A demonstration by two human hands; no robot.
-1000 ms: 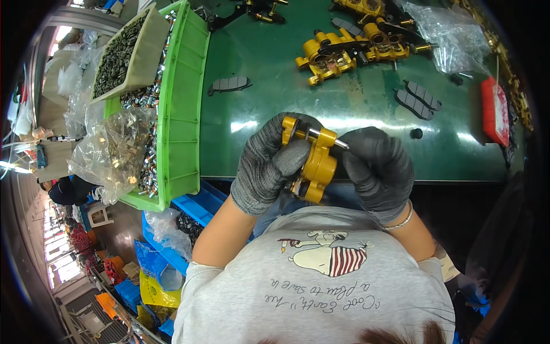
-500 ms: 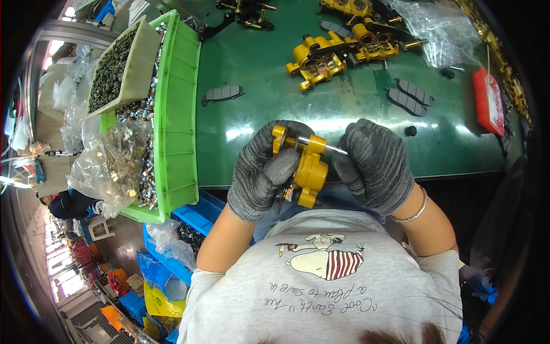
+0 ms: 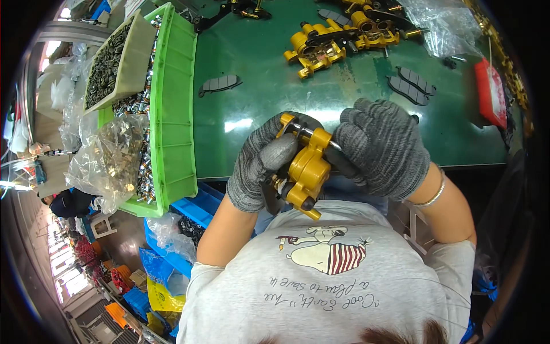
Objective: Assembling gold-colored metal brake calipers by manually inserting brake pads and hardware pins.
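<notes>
In my gloved left hand is a gold-coloured brake caliper, held just above the near edge of the green table, its thumb pressed across the body. A shiny metal pin runs through the caliper's upper lugs. My gloved right hand is closed at the right end of that pin, against or very near the caliper. Its curled fingers hide the pin's tip and whatever they pinch. Two grey brake pads lie beyond this hand, and another brake pad lies beyond the left one.
More gold calipers sit at the back of the table. To the left, a green crate holds small metal parts, a cream bin of springs or rings and a plastic bag. A red box stands at the right.
The caliper has tilted, its lower end swinging right. My right hand has closed over the pin's end, which showed before. The small black piece on the table is now mostly behind that hand.
</notes>
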